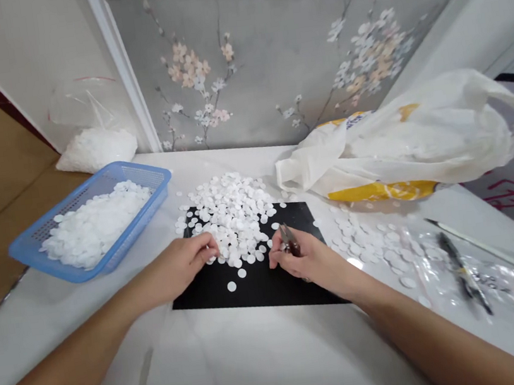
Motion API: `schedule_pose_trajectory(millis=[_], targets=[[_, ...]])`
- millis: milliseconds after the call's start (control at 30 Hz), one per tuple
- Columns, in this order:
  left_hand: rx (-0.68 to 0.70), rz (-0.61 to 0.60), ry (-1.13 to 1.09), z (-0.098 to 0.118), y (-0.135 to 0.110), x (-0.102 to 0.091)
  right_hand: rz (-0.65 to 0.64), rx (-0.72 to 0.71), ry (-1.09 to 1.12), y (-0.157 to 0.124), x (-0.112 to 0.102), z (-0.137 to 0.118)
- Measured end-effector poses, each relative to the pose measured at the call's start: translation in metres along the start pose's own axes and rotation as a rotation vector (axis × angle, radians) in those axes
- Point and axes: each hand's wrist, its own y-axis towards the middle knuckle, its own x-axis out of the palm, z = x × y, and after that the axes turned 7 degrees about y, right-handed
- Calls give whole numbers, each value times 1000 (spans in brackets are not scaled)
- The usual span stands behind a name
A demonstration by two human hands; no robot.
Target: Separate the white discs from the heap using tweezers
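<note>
A heap of small white round discs point(235, 211) lies over the back of a black mat point(270, 287). At the heap's left edge is my left hand point(181, 264), its fingers pinched together; whether a disc is between them I cannot make out. My right hand point(311, 258), right of the heap and above the mat, is closed around thread snips point(289, 242), their pointed metal blades sticking up and away from me. Two loose discs point(232, 286) lie on the mat's front part, between my hands.
To the left stands a blue basket point(147, 226) full of white discs, with a clear bag of white pieces point(96, 148) behind. A white plastic bag point(403, 146) lies at back right. More discs point(364, 241), a black pen point(462, 275), a white stick point(485, 249) and clear packets are at right.
</note>
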Motion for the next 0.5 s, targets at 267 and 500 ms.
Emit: schedule_pose_trajectory(millis=[267, 500], targets=[[-69, -242, 170, -23, -18, -49, 22, -78, -392, 6, 36, 3], [-49, -412, 206, -34, -14, -28, 104, -191, -565, 16, 56, -2]])
